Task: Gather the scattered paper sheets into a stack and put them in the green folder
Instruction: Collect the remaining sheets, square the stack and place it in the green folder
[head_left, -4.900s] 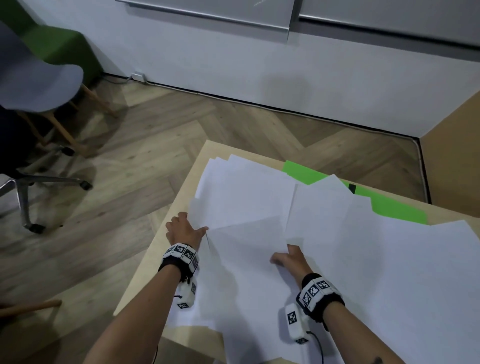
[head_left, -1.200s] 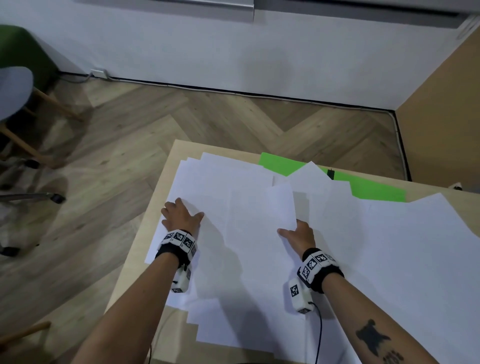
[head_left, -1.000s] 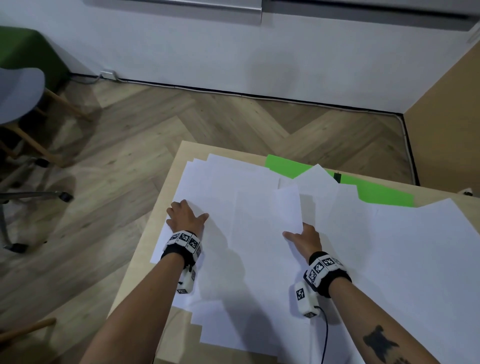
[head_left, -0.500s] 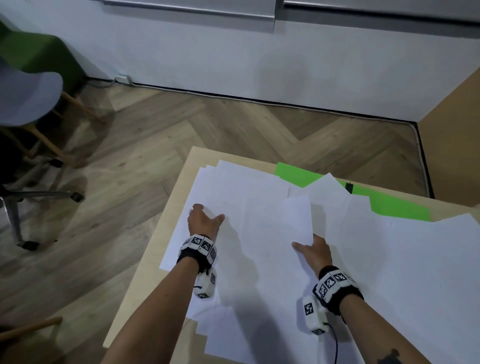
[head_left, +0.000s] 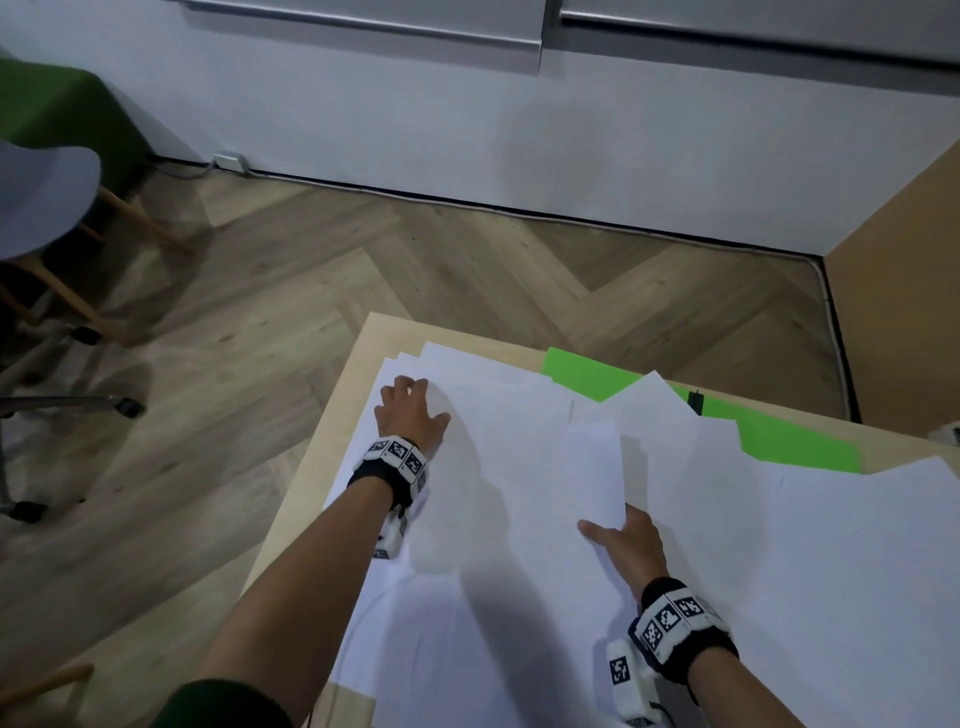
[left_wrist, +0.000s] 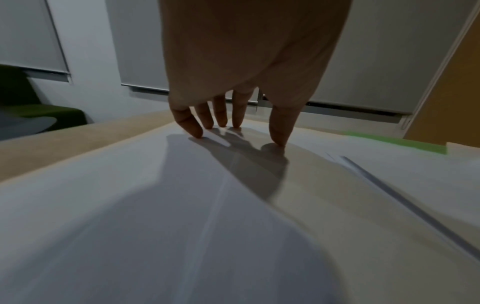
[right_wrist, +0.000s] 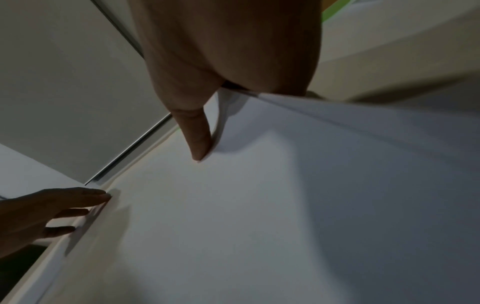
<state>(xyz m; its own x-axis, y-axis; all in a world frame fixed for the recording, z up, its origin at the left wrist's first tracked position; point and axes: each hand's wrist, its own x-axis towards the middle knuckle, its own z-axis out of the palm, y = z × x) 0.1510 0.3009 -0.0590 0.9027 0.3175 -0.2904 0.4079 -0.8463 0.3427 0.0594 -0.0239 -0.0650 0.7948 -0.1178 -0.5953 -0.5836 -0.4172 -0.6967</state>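
No readable text, brand, number or sign appeared in any view. The only markings were black-and-white square fiducial patterns on the black wristband of the left wrist (head_left: 397, 451) and on the black wristband of the right wrist (head_left: 672, 621), plus one such pattern on the small white camera unit under the right wrist (head_left: 619, 670); these were coded squares, not letters. The scattered white paper sheets (head_left: 519, 467) looked blank, and the flat green folder (head_left: 587, 371) carried no legible label.
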